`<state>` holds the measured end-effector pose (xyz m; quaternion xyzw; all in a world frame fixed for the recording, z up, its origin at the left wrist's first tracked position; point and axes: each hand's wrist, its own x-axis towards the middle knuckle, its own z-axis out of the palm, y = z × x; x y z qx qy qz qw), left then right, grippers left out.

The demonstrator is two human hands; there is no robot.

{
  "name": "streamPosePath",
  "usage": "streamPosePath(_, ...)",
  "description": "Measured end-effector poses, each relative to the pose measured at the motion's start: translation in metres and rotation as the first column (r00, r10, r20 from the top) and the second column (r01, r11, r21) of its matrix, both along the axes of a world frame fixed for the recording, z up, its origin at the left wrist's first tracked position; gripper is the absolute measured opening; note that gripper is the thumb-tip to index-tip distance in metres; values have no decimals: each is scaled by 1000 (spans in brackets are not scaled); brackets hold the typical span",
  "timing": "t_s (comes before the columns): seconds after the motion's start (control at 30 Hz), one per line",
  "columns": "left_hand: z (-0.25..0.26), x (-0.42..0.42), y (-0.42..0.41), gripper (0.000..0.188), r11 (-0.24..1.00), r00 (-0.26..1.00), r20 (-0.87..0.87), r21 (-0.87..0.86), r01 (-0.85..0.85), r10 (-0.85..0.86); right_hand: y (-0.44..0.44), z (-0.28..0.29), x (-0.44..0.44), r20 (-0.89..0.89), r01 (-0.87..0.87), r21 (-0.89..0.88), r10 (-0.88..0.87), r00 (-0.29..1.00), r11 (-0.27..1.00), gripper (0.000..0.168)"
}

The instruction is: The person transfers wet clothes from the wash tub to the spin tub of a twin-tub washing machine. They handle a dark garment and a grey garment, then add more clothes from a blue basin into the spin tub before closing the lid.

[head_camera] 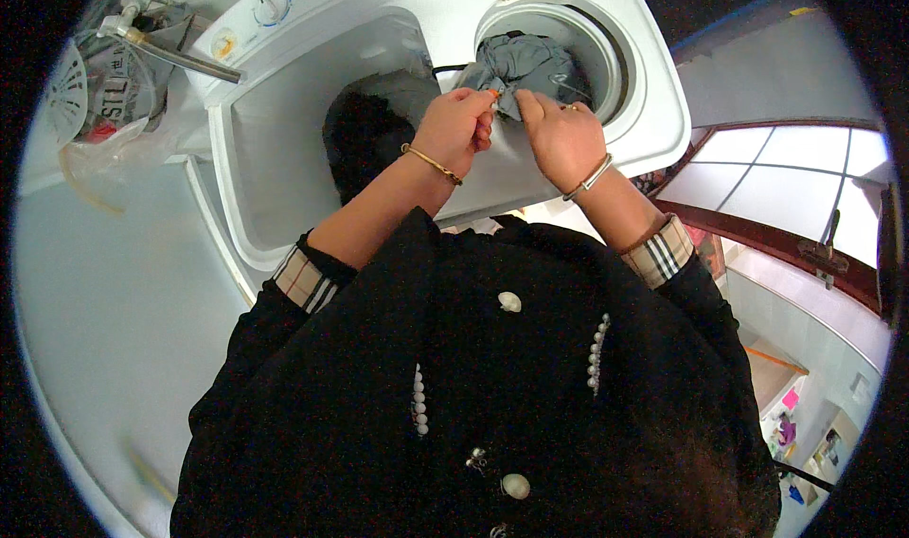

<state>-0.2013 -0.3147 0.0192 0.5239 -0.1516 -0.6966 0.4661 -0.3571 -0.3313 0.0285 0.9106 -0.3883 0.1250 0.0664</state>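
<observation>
A grey garment (pixel 525 58) lies bunched in the round spin tub (pixel 607 48) of a white twin-tub washing machine, part of it drawn over the near rim. My left hand (pixel 454 126), with a gold bracelet at the wrist, pinches the garment's edge. A small orange bit (pixel 495 93) shows at those fingertips. Close on its right, my right hand (pixel 566 140) grips the same cloth, its fingertips partly hidden by the fold. Dark clothing (pixel 369 126) rests in the wide wash tub (pixel 284 140), left of my hands and partly behind my left forearm.
Control knobs (pixel 273 6) line the machine's back panel. A tap with a hose (pixel 184 60) reaches towards the wash tub from the left. Bags (pixel 117 90) hang beside it. To the right is a window with a dark red frame (pixel 774 236).
</observation>
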Motion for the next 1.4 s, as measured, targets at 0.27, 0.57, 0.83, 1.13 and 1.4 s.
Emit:
streamPosePath(0.27, -1, -5, 5, 11, 993, 996, 38, -82, 80, -78, -5, -16, -11, 18, 0, -63, 1, 1000, 998, 20)
streamPosePath(0.57, -3, -1, 11, 14, 995, 997, -17, -65, 78, -79, -3, -7, -2, -52, 110, 154, -103, 993, 982, 16)
streamPosePath(0.83, -11, -1, 14, 19, 997, 991, -112, -53, 63, -69, 4, 5, 3, 346, -144, 14, 130, 929, 989, 15)
streamPosePath(1.13, -8, -8, 20, 16, 992, 996, -19, -95, 84, -86, 5, -5, 5, 347, -83, 84, 49, 937, 993, 13)
streamPosePath(1.4, -13, 4, 18, 16, 971, 975, 31, -89, 221, -219, -3, 13, -16, 677, -244, 386, -93, 730, 890, 19)
